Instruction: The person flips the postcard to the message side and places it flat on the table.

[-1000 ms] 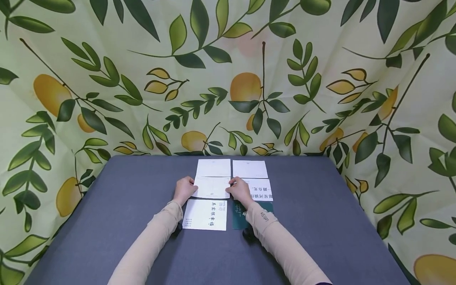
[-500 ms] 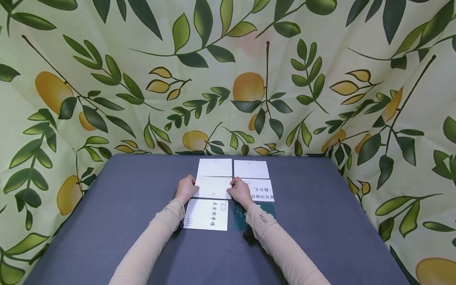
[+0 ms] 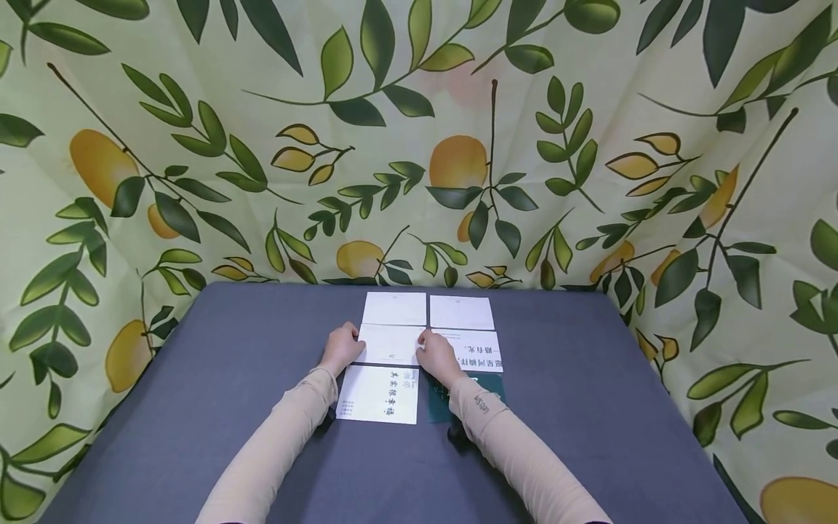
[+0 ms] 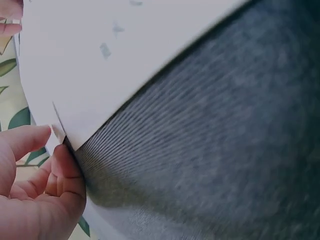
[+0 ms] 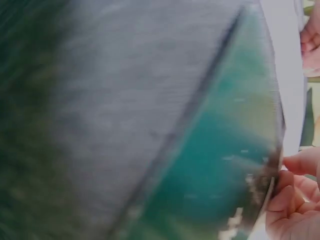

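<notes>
A plain white postcard point(image 3: 390, 345) lies in the middle row of the left column on the dark cloth. At its left edge, my left hand point(image 3: 342, 347) pinches the side between thumb and fingers. My right hand point(image 3: 440, 357) holds the opposite edge with bent fingers. Nearer to me lies a white postcard with dark characters point(image 3: 378, 394); in the left wrist view its corner comes close to the left fingertips point(image 4: 64, 162). The right sleeve partly hides a green postcard point(image 3: 492, 383), which fills much of the blurred right wrist view.
Two plain white cards, one at the left point(image 3: 395, 308) and one at the right point(image 3: 461, 313), form the back row. A white card with large characters point(image 3: 483, 350) lies beside my right hand. A grey-blue cloth point(image 3: 262, 306) covers the table; a leaf-printed curtain point(image 3: 393, 145) hangs behind.
My right hand shifts very slightly along the card's right edge. The left hand stays at the left edge, and the cards keep their arrangement while the head view drifts a little.
</notes>
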Demonstrator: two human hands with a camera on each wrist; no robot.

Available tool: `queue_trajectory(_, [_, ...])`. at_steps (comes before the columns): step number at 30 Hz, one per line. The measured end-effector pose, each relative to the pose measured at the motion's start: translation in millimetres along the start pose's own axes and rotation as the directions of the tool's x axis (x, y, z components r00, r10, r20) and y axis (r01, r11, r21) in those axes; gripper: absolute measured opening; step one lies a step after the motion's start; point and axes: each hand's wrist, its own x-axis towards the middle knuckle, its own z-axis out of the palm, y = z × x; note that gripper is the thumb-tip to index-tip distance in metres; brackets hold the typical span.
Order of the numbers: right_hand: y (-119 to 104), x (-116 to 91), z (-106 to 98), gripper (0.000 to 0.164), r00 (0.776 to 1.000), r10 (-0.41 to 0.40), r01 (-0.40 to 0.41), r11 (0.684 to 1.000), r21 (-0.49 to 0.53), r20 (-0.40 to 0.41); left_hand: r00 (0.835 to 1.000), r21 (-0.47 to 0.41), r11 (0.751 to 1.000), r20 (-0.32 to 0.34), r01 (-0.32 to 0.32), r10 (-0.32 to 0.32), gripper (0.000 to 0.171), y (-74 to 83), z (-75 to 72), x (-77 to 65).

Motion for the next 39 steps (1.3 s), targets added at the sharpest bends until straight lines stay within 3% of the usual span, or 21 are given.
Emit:
queue_trajectory(8, [-6.7,-0.3,-19.2,0.018,1.0,0.003,-0.003,0.998,0.055,0.011,0.998,0.086,0.995,-0.016,-0.056,0.058,0.024,10.0,-8.2,-7.3])
queue_trajectory(13, [1.3,-7.3,-30.9,0.019,0.998,0.056,-0.056,0.99,0.131,0.01,0.993,0.089,0.989,-0.019,-0.115,0.117,0.031,24.2,-4.7,-16.7])
queue_trajectory(19, [14.4,-14.4,-51.2,0.023,0.998,0.056,-0.049,0.983,0.179,-0.037,0.988,-0.093,0.984,0.0,-0.151,0.152,0.036,52.3,2.9,-27.2])
queue_trajectory(26, [31.3,-25.8,-68.5,0.032,0.996,0.076,-0.069,0.987,0.144,-0.044,0.97,-0.24,0.957,0.139,-0.161,0.198,0.049,77.3,19.6,-39.3])
queue_trajectory(34, [49.0,-39.1,-79.7,0.041,0.986,0.139,-0.133,0.988,0.075,-0.086,0.937,-0.338,0.934,0.275,-0.117,0.217,0.055,92.6,37.4,-47.3])
queue_trajectory(39, [61.2,-43.5,-80.9,0.052,0.98,0.178,-0.172,0.983,0.068,-0.089,0.922,-0.393,0.916,0.324,-0.073,0.213,0.061,95.7,48.9,-47.9])
